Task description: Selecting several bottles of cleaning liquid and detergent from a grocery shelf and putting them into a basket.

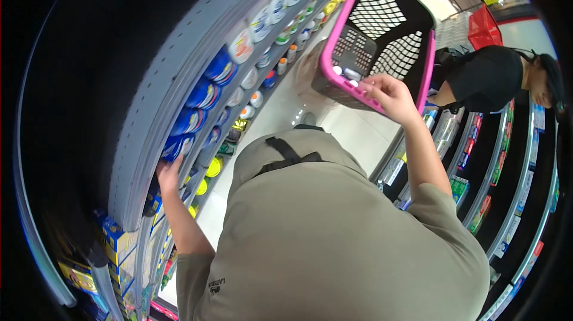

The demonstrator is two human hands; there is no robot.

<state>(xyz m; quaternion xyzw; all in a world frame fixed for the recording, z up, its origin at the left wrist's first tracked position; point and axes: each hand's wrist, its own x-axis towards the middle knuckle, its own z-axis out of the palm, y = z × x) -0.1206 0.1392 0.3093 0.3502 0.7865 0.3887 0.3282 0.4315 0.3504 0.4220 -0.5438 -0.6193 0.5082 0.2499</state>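
My left hand [168,177] is at the shelf on the left, its thumb against a blue plastic container [178,145], the nearest of several in a row; its fingers are partly hidden beneath it. My right hand [390,96] is over the near rim of a black shopping basket with a pink rim [332,48]. Its fingers are bent and its thumb is close to them; whether they grip the rim or a small thing is unclear. Inside the basket, by these fingertips, lie a few small items with white parts, among them a small bottle [351,74].
Shelves of white bottles [241,46] and jars run along the left, with a grey metal shelf edge [147,97]. Toothpaste-like boxes [480,214] line the right shelves. A person in black [488,78] stands beyond the basket, near a red basket [485,28]. Pale tiled floor [358,135] shows between the shelves.
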